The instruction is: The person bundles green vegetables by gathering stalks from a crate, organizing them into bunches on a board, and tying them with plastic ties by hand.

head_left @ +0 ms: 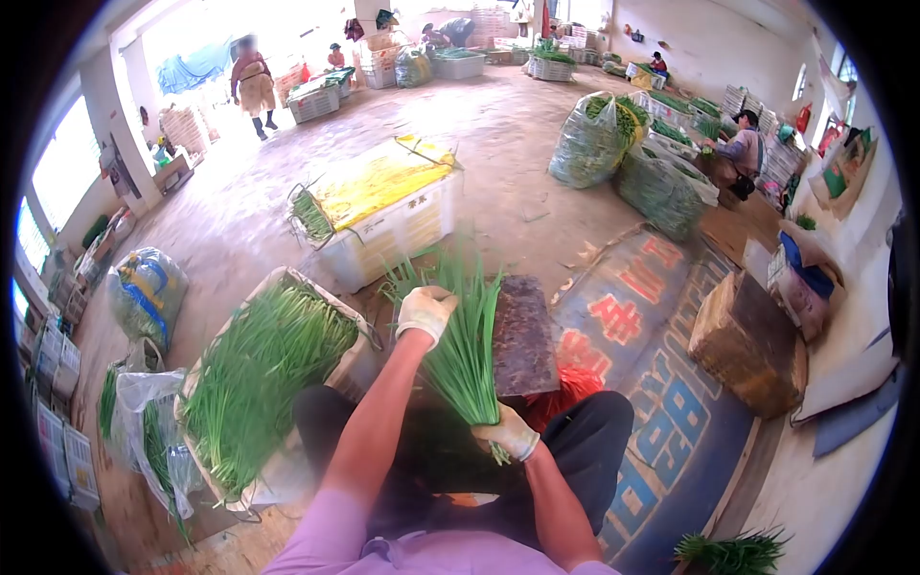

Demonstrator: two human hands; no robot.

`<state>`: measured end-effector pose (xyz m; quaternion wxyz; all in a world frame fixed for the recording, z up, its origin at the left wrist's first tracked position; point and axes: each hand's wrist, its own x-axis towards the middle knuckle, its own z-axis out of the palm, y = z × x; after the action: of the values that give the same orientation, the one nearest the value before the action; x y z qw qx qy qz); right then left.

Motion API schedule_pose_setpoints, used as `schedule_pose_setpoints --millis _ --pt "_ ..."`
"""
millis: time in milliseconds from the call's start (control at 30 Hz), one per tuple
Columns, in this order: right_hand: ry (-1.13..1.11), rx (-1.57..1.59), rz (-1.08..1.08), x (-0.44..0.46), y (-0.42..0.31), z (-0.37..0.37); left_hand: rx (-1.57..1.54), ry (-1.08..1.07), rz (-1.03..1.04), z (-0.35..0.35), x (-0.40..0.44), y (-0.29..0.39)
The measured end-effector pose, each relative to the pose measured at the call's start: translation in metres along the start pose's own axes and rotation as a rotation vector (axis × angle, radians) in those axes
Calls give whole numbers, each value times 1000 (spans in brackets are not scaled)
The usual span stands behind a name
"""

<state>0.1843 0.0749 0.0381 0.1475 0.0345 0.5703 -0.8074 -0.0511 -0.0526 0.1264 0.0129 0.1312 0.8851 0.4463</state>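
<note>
The right hand (508, 433), in a pale glove, is closed around a bunch of long green stalks (465, 359) near its lower end, a little above the pale cut ends that poke out below the fingers. The bunch is held in front of the body, over the gap between the knees, with part of it in front of a dark board (527, 331). The left hand (428, 311), also gloved, is at the upper left side of the bunch, against the leaves; its fingertips are turned away and the leaves there blur, so I cannot tell whether it pinches a few stalks or only steadies them. Holding low seems to make sense, since the firm ends pack tightly there while the softer leaves spread freely. The bunch's long axis slants from the butts at lower right, nearest the body, to the tips at upper left, pointing forward and fanning wider as they go. Just beside the left knee, a pale crate (355, 369) holds a heap of similar greens (268, 355), probably set there to be within easy reach of the left arm. Beyond the hands is a white crate (398, 235) with a yellow cover (383, 192).
</note>
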Motion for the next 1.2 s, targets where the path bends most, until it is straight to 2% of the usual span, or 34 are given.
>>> schedule_pose_setpoints --millis 100,167,233,267,300,367,433,467,500,567,633,700,833,933,1033,1067,1100,1133,1167,1200 --pt "43 -42 2 0 -2 1 -152 101 105 -1 -5 -5" --pt "43 3 19 -2 -5 1 -177 428 296 -7 6 -11" --pt "49 48 35 -5 -4 0 -226 651 220 -38 21 -9" --pt "68 51 34 -6 -2 -2 -189 751 166 -44 43 -38" --pt "89 54 26 -5 0 -3 -66 621 -109 -68 26 -11" --pt "127 32 7 -3 3 -5 188 966 216 -59 24 -35" --pt "160 13 -15 5 0 -4 4 733 153 -60 -17 -13" --pt "184 -34 -29 6 1 -3 -133 663 159 -57 -40 5" --pt "206 -83 -39 7 2 -2 -130 655 157 -47 -47 5" --pt "197 -65 -12 8 4 0 -333 379 301 -30 -59 0" --pt "225 -169 -79 14 10 2 -315 318 365 -17 -62 24" --pt "213 -178 -54 13 11 6 -30 189 269 -17 -58 44" --pt "205 -233 -40 13 11 10 308 206 182 -2 -30 43" --pt "204 -184 -73 9 8 11 353 129 107 -4 -18 40" --pt "206 -223 -43 10 10 7 336 107 191 -13 -18 41" --pt "210 -221 -42 12 13 7 125 182 286 -11 -19 32" --pt "215 -215 -76 15 16 6 49 280 347 -13 -14 26" --pt "231 -210 -113 16 17 4 -132 356 302 -18 -8 21" --pt "246 -281 -35 13 9 5 -46 438 316 -33 3 19" --pt "262 -271 -59 12 10 6 4 558 316 -44 7 22"
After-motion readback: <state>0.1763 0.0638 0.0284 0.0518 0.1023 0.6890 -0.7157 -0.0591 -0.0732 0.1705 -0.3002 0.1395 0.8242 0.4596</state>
